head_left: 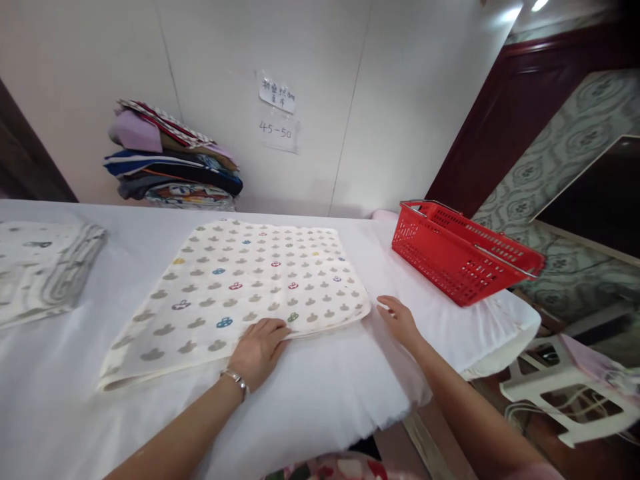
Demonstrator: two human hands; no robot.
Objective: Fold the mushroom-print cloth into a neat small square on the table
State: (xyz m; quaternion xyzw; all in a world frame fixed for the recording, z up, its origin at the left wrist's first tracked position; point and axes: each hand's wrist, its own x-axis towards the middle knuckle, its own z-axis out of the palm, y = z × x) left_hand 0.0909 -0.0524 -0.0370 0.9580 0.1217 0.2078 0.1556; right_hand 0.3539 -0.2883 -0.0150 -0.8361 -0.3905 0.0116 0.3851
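A folded cream cloth (265, 293) lies flat on the white-covered table, printed with grey mushroom shapes and a few coloured ones. My left hand (257, 353), with a silver bracelet at the wrist, rests on the cloth's near edge. Its fingers lie across the fabric rather than wrapped round it. Just off the near right corner of the cloth is my right hand (400, 323), holding nothing, its fingers loosely bent and apart.
Another folded cloth (45, 267) lies at the left. A stack of folded fabrics (175, 160) stands against the back wall. At the right sits a red basket (460, 250) with metal handles, near the table's edge. A white plastic stool (575, 380) is below.
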